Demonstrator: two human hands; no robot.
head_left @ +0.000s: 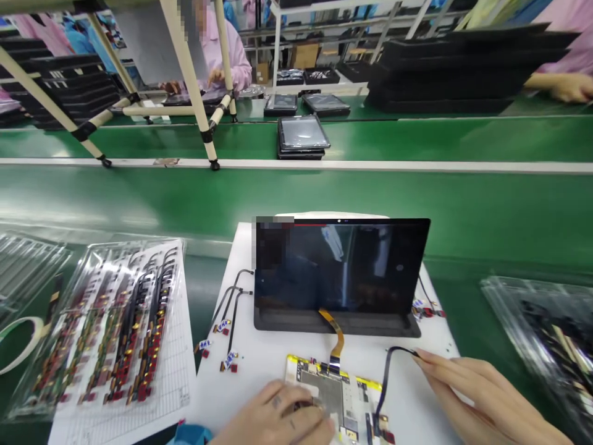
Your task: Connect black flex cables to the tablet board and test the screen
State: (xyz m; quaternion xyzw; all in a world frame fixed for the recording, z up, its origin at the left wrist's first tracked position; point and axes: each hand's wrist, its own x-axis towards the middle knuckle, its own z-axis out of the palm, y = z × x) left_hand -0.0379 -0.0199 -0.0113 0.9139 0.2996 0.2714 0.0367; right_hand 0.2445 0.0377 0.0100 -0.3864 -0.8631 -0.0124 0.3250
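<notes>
A black tablet display panel [340, 266] stands tilted on a dark base on the white work mat [241, 395]. An orange flex ribbon [336, 334] runs from it to a circuit board [330, 392] edged with yellow tape. My left hand [273, 417] lies curled over the board's lower left, its fingertips on the board and partly hiding it. My right hand [467, 392] pinches the end of a thin black flex cable [385, 386] between its fingertips. That cable drops to the board's lower right corner.
Loose black cables with red connectors [227, 321] lie left of the panel. Clear trays of cables [120, 321] sit on a gridded sheet at left, with another tray [542, 346] at right. Beyond a green conveyor belt [296, 198] stand stacked tablets [303, 137] and a pink-sleeved co-worker [222, 62].
</notes>
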